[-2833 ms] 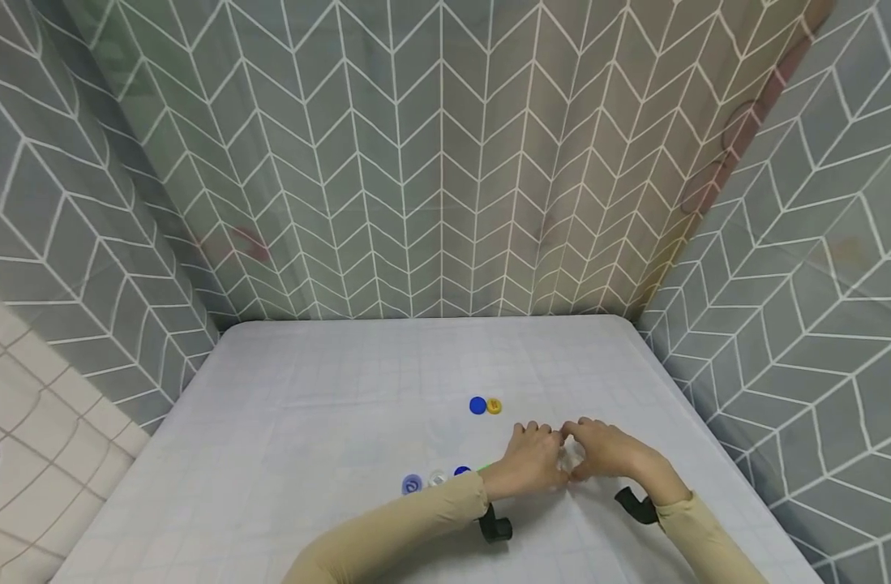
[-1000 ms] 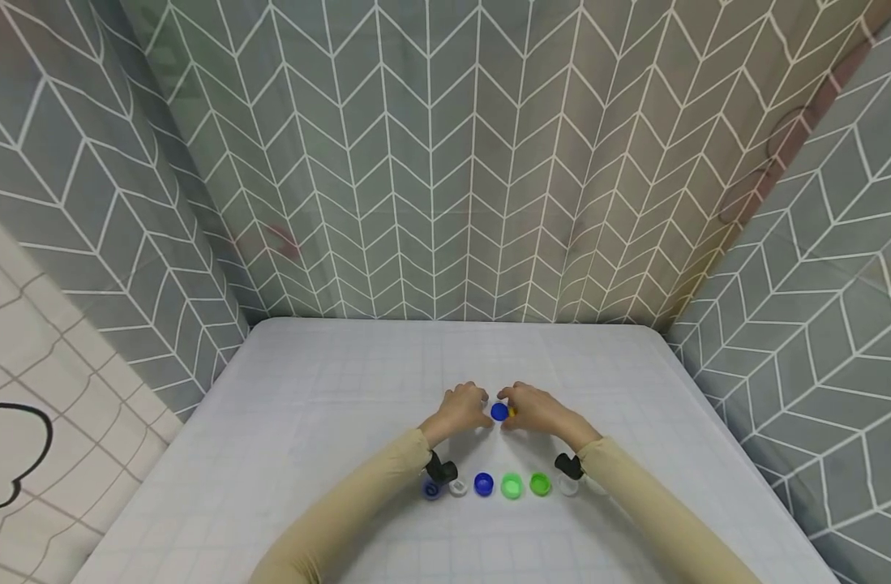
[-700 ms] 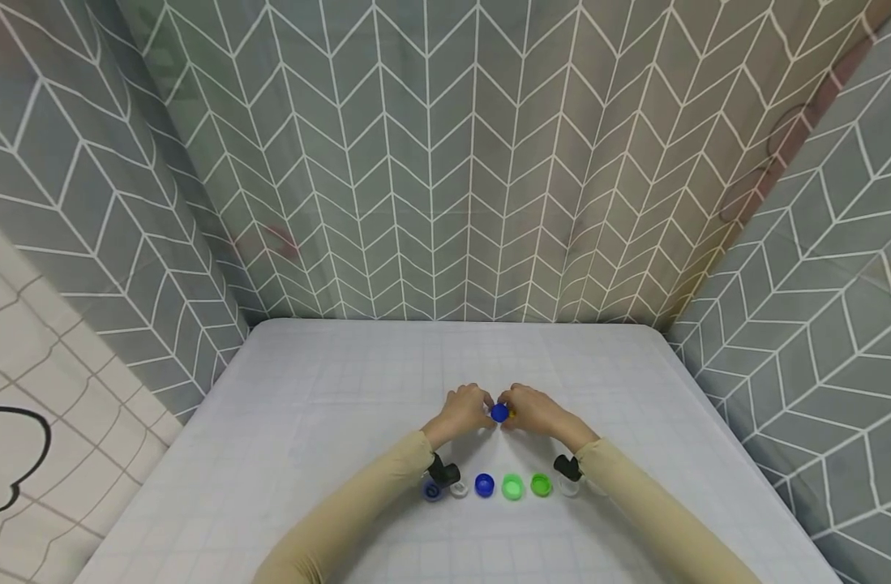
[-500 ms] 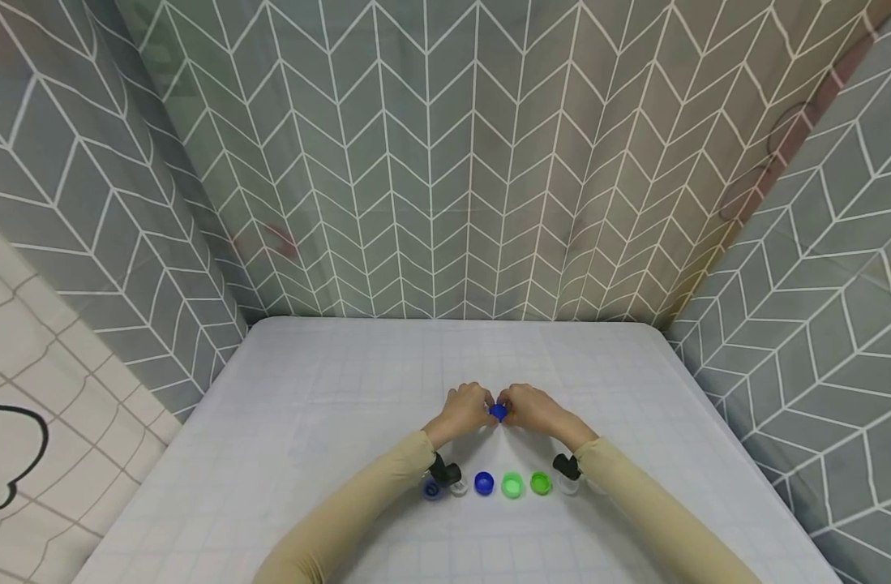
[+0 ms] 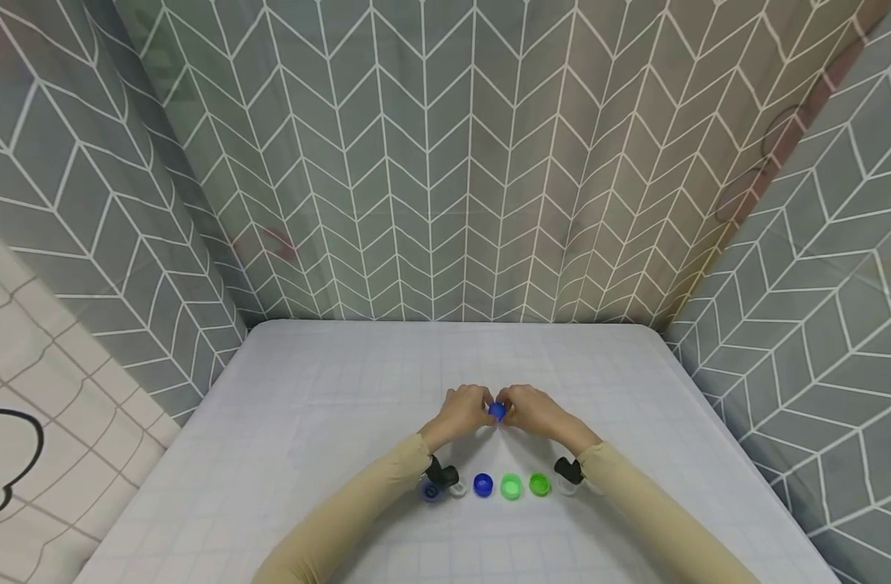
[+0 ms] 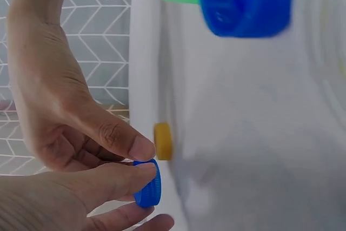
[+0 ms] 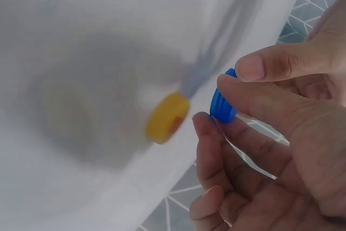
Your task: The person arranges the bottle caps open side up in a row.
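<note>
A ribbed blue bottle cap (image 5: 497, 410) is between my two hands, raised off the table. Thumb and fingers of my left hand (image 5: 460, 414) pinch it on one side, and my right hand (image 5: 534, 412) pinches it on the other. In the left wrist view the blue cap (image 6: 148, 187) is tilted on its edge. A yellow cap (image 7: 167, 118) lies just beyond the fingers in the right wrist view; the right hand hides it in the head view. A clear, thin-rimmed piece (image 7: 251, 158) shows among the fingers; which hand bears it I cannot tell.
A row of caps lies nearer the body: purple-blue (image 5: 430, 490), whitish (image 5: 457, 487), dark blue (image 5: 482, 485), light green (image 5: 511, 487), green (image 5: 540, 484) and clear (image 5: 565, 486). The forearms partly cover both ends. White cloth covers the table (image 5: 357, 373); patterned curtains (image 5: 430, 203) surround it.
Both hands have moved from the row's right end up and left to the blue cap. Over the last second they closed in, and the cap tilted between them. The yellow cap went out of sight.
</note>
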{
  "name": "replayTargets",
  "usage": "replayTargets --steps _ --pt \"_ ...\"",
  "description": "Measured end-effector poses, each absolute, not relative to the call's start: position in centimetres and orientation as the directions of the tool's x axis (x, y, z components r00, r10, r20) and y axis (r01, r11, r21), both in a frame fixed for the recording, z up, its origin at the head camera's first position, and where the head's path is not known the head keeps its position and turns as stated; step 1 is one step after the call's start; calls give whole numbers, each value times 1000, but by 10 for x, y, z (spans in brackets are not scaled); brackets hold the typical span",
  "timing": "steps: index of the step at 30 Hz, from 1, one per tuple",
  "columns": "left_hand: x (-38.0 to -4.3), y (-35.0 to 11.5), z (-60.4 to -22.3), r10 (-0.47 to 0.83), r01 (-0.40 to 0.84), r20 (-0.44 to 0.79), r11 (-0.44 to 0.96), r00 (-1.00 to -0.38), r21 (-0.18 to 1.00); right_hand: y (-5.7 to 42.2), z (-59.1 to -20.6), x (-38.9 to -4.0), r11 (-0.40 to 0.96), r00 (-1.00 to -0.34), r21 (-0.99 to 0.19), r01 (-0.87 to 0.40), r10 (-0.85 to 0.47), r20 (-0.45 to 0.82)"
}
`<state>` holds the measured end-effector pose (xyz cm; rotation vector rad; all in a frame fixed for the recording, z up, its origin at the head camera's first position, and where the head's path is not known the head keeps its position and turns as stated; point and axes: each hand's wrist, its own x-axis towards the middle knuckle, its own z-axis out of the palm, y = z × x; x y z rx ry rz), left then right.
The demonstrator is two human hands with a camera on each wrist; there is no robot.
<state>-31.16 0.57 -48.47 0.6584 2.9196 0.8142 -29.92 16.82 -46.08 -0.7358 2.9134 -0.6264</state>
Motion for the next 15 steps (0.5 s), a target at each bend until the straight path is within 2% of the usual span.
replayTargets --steps 7,15 --pt "-305 5 -473 425 415 118 724 -898 551 175 -448 -290 776 -866 -409 -479 -495 74" --pt "-296 5 -467 443 386 103 618 -891 684 179 -436 -276 755 -875 -467 -460 -474 95"
